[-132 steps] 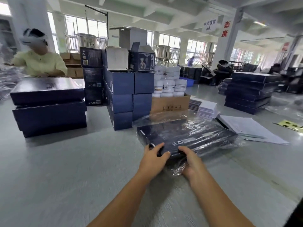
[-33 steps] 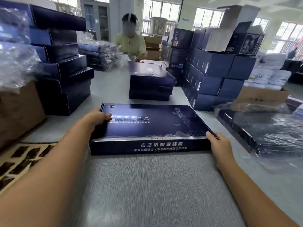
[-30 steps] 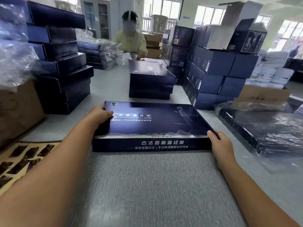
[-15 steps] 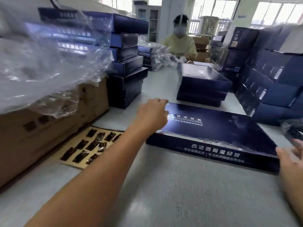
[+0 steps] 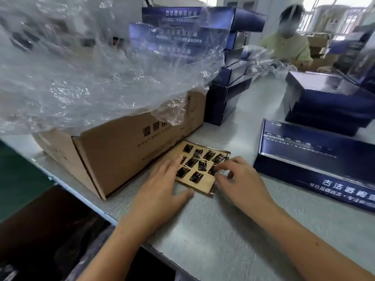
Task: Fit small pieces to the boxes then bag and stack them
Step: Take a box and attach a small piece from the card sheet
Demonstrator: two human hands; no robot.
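The blue box [image 5: 316, 159] runs off the right edge; the left hand [image 5: 162, 187] hides part of the card [image 5: 203, 185].

Ten dark pieces [image 5: 191, 161] are counted on one card sheet [image 5: 199, 186]. One blue box [image 5: 304, 155] is seen beside the right hand [image 5: 241, 179].

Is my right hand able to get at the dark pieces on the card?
Probably yes: the right hand hovers at the right edge of the card, fingertips by the pieces; nothing covers them, and the left hand lies flat on its left side.
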